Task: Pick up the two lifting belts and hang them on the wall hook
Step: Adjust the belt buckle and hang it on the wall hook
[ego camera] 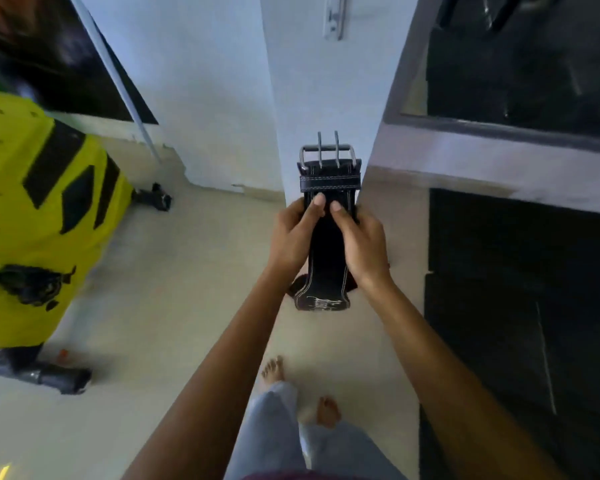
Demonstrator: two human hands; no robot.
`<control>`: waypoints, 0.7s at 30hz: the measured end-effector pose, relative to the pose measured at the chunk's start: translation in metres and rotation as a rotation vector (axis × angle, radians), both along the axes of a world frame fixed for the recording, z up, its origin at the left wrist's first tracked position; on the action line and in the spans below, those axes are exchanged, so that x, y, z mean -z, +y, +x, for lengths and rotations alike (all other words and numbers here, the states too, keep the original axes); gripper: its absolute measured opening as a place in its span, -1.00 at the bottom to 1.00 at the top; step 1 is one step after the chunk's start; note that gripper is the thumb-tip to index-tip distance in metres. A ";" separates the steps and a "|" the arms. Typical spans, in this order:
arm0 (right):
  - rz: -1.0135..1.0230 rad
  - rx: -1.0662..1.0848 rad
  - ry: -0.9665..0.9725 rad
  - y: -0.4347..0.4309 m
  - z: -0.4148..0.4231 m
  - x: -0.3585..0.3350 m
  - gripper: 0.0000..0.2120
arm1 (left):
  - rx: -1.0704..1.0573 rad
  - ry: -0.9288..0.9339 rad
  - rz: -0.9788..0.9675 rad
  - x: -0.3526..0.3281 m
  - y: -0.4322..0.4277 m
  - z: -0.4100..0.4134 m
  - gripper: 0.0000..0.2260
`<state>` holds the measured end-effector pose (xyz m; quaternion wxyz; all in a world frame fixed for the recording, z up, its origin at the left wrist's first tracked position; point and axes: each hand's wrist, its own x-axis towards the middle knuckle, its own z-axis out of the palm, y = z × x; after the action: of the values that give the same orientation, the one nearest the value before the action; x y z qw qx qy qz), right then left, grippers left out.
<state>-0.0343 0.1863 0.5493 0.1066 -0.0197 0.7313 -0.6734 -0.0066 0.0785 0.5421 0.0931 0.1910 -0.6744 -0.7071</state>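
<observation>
A black leather lifting belt (326, 258) with white stitching hangs upright in front of a white wall pillar (312, 81). Its steel two-prong buckle (328, 152) is at the top. My left hand (293, 237) grips the belt's left edge and my right hand (361, 244) grips its right edge, thumbs pressed on the front just below the buckle. Part of a second dark belt (297, 284) peeks out behind the lower end. A metal wall hook bracket (334, 17) is fixed high on the pillar, well above the buckle.
A yellow-and-black gym machine (39, 209) with black feet stands at the left. Dark mirror panels (520, 289) and a grey ledge (492, 164) run along the right. My bare feet (274, 370) stand on the pale tiled floor below.
</observation>
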 end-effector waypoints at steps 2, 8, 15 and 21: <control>-0.049 0.005 0.105 0.002 -0.008 -0.047 -0.71 | 0.013 0.110 -0.059 -0.046 0.001 0.000 -0.75; -0.150 -0.110 0.322 0.009 -0.016 -0.162 -0.86 | -0.045 0.406 -0.143 -0.153 0.004 0.008 -0.75; -0.078 -0.333 0.251 0.024 0.044 -0.129 -0.84 | -0.114 0.511 -0.209 -0.194 -0.017 0.022 -0.67; -0.084 -0.323 0.222 0.015 0.066 -0.117 -0.72 | -0.121 0.510 -0.210 -0.200 -0.039 0.042 -0.68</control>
<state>0.0321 0.2009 0.6661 0.1312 -0.2155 0.6971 -0.6711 0.0350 0.0392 0.7422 0.3213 0.0359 -0.6862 -0.6517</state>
